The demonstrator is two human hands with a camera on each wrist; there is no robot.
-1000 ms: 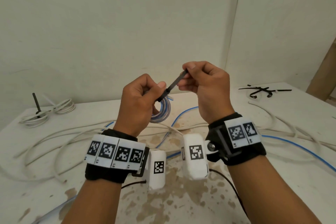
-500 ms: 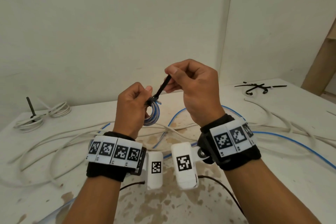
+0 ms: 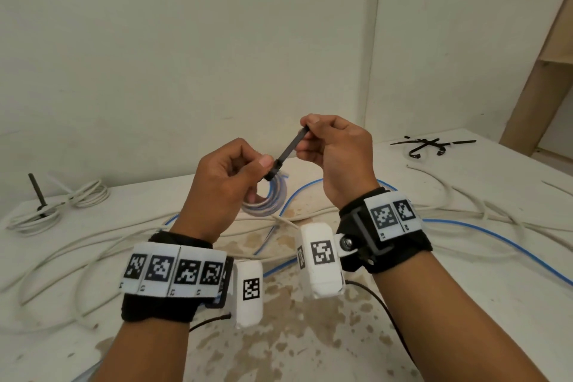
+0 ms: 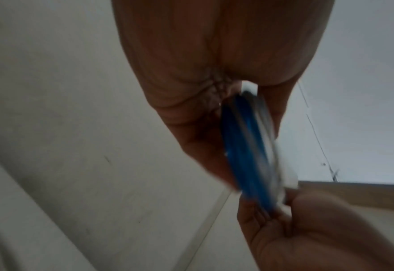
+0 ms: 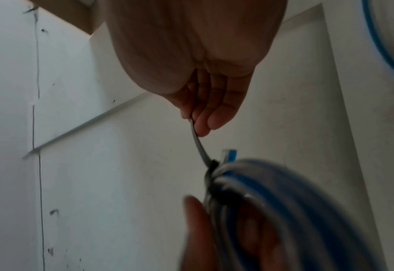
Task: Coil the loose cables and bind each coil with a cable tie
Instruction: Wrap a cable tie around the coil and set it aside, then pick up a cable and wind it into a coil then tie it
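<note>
Left hand (image 3: 229,183): fingers curled round one small blue-and-white coil (image 3: 269,198), held up above the table (image 3: 465,304); the thumb presses right by the tie's head.
Right hand (image 3: 335,149): fingertips pinch the free tail of one black cable tie (image 3: 291,149), just above and to the right of the left grip.
Cable tie: one, looped round the top of the coil, its tail slanting up into the right pinch.
Coil: one in hand, hanging below the left thumb.
Bound coil (image 3: 59,205): one, white, on the table well left of the hands, a dark tie tail standing up from it.
Loose cables: white ones (image 3: 93,245) and blue (image 3: 496,242) sprawled below both hands; I cannot count them.
Spare ties (image 3: 431,144): a small black heap far right of the grip, number unclear.
Writing: none readable; only black-and-white square markers on both wristbands (image 3: 173,270).
</note>
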